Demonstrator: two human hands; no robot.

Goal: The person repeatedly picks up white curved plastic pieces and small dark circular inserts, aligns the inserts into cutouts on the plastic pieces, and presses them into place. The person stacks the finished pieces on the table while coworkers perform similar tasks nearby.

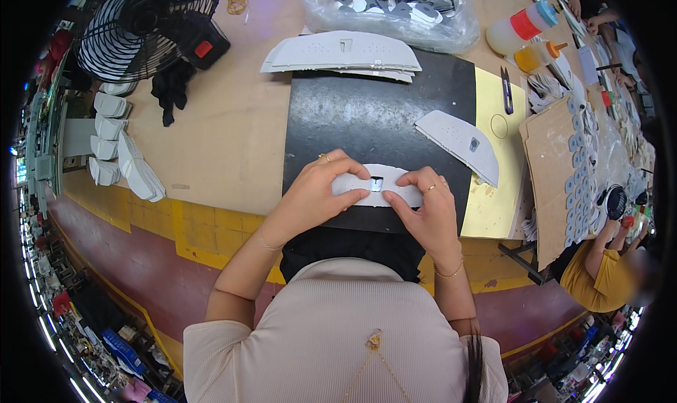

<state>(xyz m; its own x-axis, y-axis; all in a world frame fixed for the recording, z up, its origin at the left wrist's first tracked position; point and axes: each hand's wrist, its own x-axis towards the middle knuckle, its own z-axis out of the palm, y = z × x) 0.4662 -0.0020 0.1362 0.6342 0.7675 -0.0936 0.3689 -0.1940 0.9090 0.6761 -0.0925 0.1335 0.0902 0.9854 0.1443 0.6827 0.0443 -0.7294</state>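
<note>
While a black fan (144, 19) stands at the left on the tan bench (218, 135), the floor (159, 251) below is red and yellow. Next, the left hand (317, 189) pinches one side of a small white piece (390, 179) over the near part of a black mat (374, 117). The right hand (431, 211) pinches the other side. Then come a yellow sheet (493, 216) and a person in a yellow top (596, 283).

The left hand (317, 191) and right hand (431, 202) hide parts of the white piece (390, 181). The top edge crops the fan (144, 15) at half past ten and the bag (455, 33) at half past twelve. Near half past three, a co-worker's head (640, 277) is blurred.
</note>
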